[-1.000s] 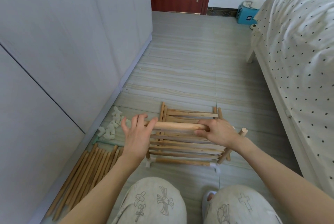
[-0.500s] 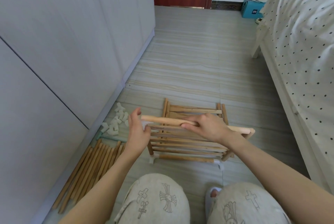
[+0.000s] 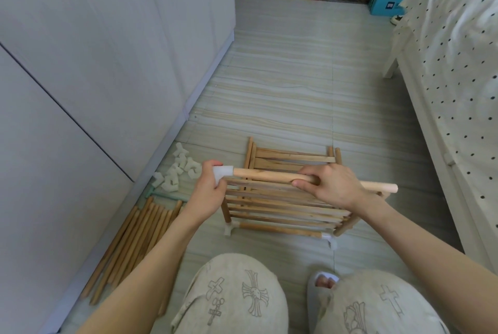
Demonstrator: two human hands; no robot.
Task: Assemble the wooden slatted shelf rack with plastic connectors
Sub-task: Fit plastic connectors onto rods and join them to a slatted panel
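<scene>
The left hand [image 3: 207,193] pinches a white connector [image 3: 223,172] that sits on the left end of a rod [image 3: 272,176]. The right hand [image 3: 332,185] is curled round the middle of that same rod, and the rod's other end sticks out past it to the right. The rod lies level, just above the rack [image 3: 285,209], which stands on the floor [image 3: 283,85] under both hands. Left of the left hand is a heap of loose connectors [image 3: 179,172]. Nearer the person than that heap lie spare rods [image 3: 134,239] along the wall. Far to the right of the right hand is a bed [image 3: 458,64].
</scene>
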